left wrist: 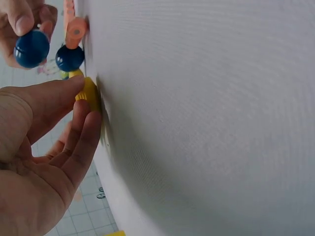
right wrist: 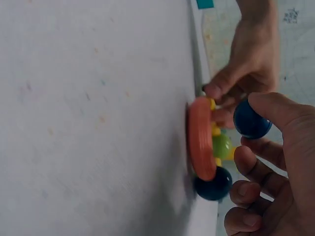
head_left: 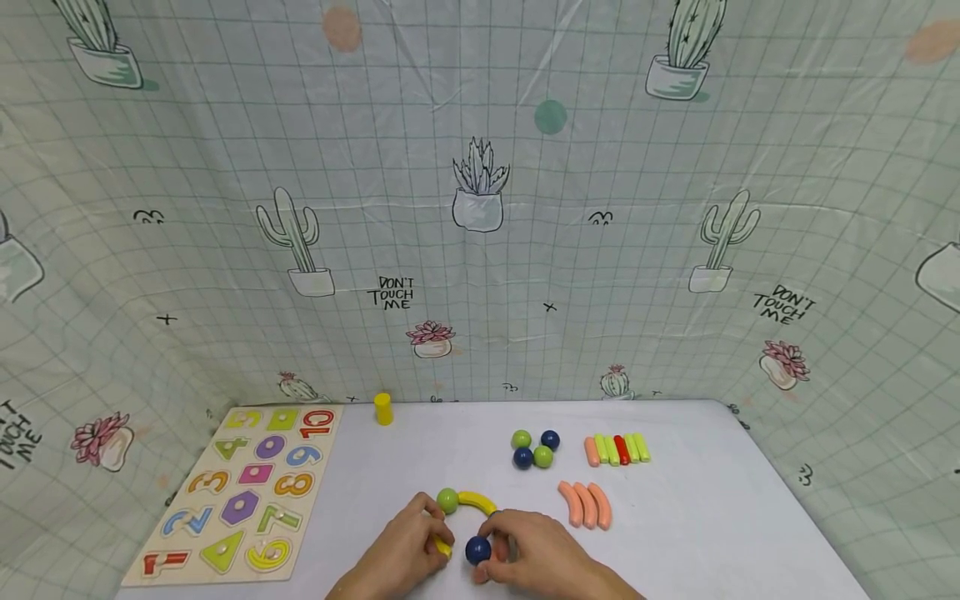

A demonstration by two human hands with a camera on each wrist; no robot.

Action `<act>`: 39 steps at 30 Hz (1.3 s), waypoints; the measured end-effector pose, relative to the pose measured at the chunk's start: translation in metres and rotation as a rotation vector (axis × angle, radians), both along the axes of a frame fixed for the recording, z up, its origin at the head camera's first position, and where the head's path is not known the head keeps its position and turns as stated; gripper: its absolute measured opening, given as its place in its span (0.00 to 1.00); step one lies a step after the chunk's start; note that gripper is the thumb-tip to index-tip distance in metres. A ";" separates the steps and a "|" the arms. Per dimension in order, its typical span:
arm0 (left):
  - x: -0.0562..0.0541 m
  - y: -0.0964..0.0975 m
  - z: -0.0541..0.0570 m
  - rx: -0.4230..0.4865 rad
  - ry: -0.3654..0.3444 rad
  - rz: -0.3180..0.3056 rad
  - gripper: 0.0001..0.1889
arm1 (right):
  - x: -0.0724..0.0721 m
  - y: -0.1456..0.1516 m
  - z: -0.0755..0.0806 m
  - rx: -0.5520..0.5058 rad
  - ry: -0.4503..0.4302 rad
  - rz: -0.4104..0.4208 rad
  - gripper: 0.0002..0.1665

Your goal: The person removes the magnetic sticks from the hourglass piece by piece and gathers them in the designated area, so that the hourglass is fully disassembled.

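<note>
My left hand (head_left: 405,546) pinches a short yellow toy rod (left wrist: 89,93) low over the white tabletop, between thumb and fingertips. Between the thumb and fingers of my right hand (head_left: 540,554) is a shiny dark blue ball (head_left: 478,550), held above the table. Just beyond my hands, a green ball (head_left: 447,500) sits at one end of a curved yellow rod (head_left: 478,501). A second blue ball (right wrist: 213,184) lies at the end of a curved pink rod (right wrist: 201,137) in the right wrist view; my right hand mostly hides both in the head view.
Further back, two green and two blue balls (head_left: 522,457) form a cluster. To the right lie three curved pink rods (head_left: 588,506) and a row of short straight rods (head_left: 602,450). A number puzzle board (head_left: 247,492) covers the left side; a yellow cylinder (head_left: 383,409) stands at the rear.
</note>
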State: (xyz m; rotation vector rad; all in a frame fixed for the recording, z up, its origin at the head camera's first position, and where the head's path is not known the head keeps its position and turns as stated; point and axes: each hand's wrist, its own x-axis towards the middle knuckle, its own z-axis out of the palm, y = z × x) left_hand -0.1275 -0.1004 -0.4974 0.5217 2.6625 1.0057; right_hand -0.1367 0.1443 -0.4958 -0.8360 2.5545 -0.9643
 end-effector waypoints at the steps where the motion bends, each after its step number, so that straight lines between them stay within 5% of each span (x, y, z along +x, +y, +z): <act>1: 0.000 0.000 0.000 0.001 -0.001 -0.001 0.07 | -0.002 0.002 0.001 -0.009 0.022 -0.010 0.20; 6: 0.000 0.001 0.001 0.012 -0.016 0.008 0.08 | -0.017 0.017 0.007 0.020 0.136 -0.093 0.22; 15: 0.000 0.002 0.002 0.000 -0.031 0.036 0.07 | -0.047 0.040 0.008 0.238 0.212 -0.329 0.22; 27: 0.001 -0.002 0.001 0.004 -0.004 0.042 0.08 | -0.059 0.048 -0.004 0.398 0.301 -0.355 0.23; 39: 0.001 -0.003 0.003 0.002 -0.019 0.049 0.08 | -0.063 0.048 -0.006 0.383 0.309 -0.423 0.28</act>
